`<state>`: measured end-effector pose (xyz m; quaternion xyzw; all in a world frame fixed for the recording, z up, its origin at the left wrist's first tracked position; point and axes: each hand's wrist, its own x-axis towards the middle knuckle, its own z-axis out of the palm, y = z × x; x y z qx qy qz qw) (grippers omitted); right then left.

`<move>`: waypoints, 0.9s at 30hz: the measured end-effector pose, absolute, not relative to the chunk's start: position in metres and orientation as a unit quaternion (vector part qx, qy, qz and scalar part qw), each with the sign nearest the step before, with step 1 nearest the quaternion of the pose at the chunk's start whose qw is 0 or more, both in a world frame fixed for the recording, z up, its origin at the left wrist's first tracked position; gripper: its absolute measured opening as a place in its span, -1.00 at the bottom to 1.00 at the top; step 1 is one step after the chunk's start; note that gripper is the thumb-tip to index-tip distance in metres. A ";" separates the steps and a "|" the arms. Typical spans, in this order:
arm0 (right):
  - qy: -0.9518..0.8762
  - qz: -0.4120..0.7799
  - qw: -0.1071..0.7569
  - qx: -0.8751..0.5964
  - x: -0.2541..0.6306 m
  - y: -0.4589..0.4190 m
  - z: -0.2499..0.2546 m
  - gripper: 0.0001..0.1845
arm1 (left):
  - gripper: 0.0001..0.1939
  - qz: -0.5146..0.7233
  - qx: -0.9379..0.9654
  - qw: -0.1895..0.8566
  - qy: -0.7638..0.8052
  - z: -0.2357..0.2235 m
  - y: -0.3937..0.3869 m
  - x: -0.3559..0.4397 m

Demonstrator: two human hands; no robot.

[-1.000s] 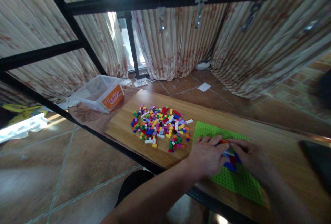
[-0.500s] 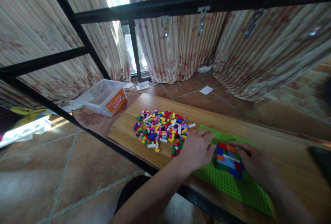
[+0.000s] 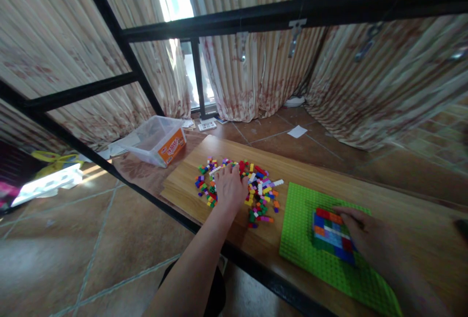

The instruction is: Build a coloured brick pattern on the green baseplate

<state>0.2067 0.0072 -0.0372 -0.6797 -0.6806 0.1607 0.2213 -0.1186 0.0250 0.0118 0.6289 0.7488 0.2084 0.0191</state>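
Note:
My left hand (image 3: 231, 189) is over the heap of small coloured toy bricks (image 3: 261, 188), its fingers apart and pointing down among them. Its fingertips partly hide the bricks below, and no brick shows in its grasp. On the green studded baseplate (image 3: 298, 231) sits a block of joined toy bricks (image 3: 332, 234), with red, orange, blue, white and green pieces. My right hand (image 3: 365, 234) lies at the block's right side, fingers curled against its upper right edge. The undersides of those fingers are hidden.
The wooden tabletop (image 3: 199, 161) carries the bricks and baseplate. A clear plastic box (image 3: 151, 146) with an orange label stands beyond its left end. A black metal bar (image 3: 256, 19) crosses above, in front of striped curtains (image 3: 256, 83). A dark object (image 3: 461, 228) is at the right edge.
My left hand has left the brick block and moved left to the loose heap. My right hand stays beside the block. The whole view has shifted slightly.

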 end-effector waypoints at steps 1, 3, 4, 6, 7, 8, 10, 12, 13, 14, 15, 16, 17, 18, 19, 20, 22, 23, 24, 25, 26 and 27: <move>-0.680 0.158 0.221 -0.681 0.207 0.008 -0.038 -0.55 | -0.58 0.206 0.630 0.018 0.749 0.009 0.025 -0.118; -0.679 0.154 0.221 -0.683 0.206 0.008 -0.038 -0.56 | -0.57 0.212 0.636 0.012 0.742 0.003 0.025 -0.116; -0.678 0.153 0.221 -0.684 0.206 0.008 -0.038 -0.56 | -0.57 0.219 0.639 0.008 0.738 -0.001 0.026 -0.113; -0.678 0.152 0.222 -0.684 0.206 0.008 -0.038 -0.56 | -0.58 0.235 0.647 0.003 0.726 -0.005 0.027 -0.108; -0.678 0.151 0.222 -0.684 0.206 0.008 -0.038 -0.56 | -0.58 0.241 0.652 0.004 0.719 -0.007 0.027 -0.104; -0.678 0.149 0.222 -0.685 0.205 0.008 -0.038 -0.56 | -0.59 0.246 0.659 0.007 0.711 -0.008 0.027 -0.100; -0.677 0.148 0.220 -0.687 0.205 0.008 -0.038 -0.56 | -0.59 0.252 0.673 0.018 0.695 -0.008 0.025 -0.092; -0.675 0.154 0.215 -0.689 0.205 0.008 -0.037 -0.56 | -0.59 0.256 0.685 0.032 0.682 -0.006 0.024 -0.084; -0.674 0.158 0.214 -0.689 0.204 0.008 -0.037 -0.55 | -0.60 0.258 0.689 0.040 0.676 -0.006 0.022 -0.080; -0.674 0.160 0.214 -0.689 0.204 0.007 -0.036 -0.55 | -0.59 0.261 0.694 0.048 0.670 -0.005 0.021 -0.076; -0.673 0.163 0.215 -0.689 0.204 0.007 -0.036 -0.54 | -0.59 0.263 0.699 0.056 0.663 -0.004 0.020 -0.072; -0.672 0.164 0.215 -0.690 0.204 0.007 -0.035 -0.54 | -0.59 0.264 0.705 0.065 0.655 -0.004 0.018 -0.069; -0.671 0.164 0.213 -0.691 0.204 0.007 -0.035 -0.54 | -0.58 0.266 0.711 0.073 0.646 -0.004 0.016 -0.066; -0.669 0.163 0.211 -0.694 0.203 0.006 -0.034 -0.54 | -0.59 0.269 0.718 0.080 0.637 -0.004 0.015 -0.063; -0.669 0.160 0.208 -0.695 0.203 0.006 -0.034 -0.53 | -0.59 0.272 0.726 0.086 0.626 -0.004 0.013 -0.061; -0.671 0.158 0.207 -0.694 0.203 0.006 -0.034 -0.53 | -0.60 0.277 0.733 0.092 0.615 -0.004 0.011 -0.058; -0.674 0.154 0.208 -0.692 0.202 0.006 -0.034 -0.53 | -0.61 0.292 0.744 0.104 0.592 -0.004 0.007 -0.055; -0.675 0.154 0.207 -0.691 0.202 0.006 -0.033 -0.53 | -0.61 0.301 0.749 0.110 0.580 -0.003 0.006 -0.053; -0.676 0.155 0.203 -0.691 0.201 0.006 -0.032 -0.53 | -0.61 0.308 0.754 0.113 0.569 -0.002 0.005 -0.053; -0.676 0.156 0.198 -0.692 0.200 0.005 -0.031 -0.54 | -0.60 0.314 0.757 0.113 0.562 -0.001 0.005 -0.053; -0.676 0.156 0.194 -0.694 0.200 0.005 -0.030 -0.54 | -0.61 0.316 0.758 0.106 0.561 0.001 0.007 -0.056; -0.675 0.155 0.190 -0.696 0.199 0.005 -0.029 -0.54 | -0.62 0.314 0.755 0.095 0.567 0.004 0.009 -0.060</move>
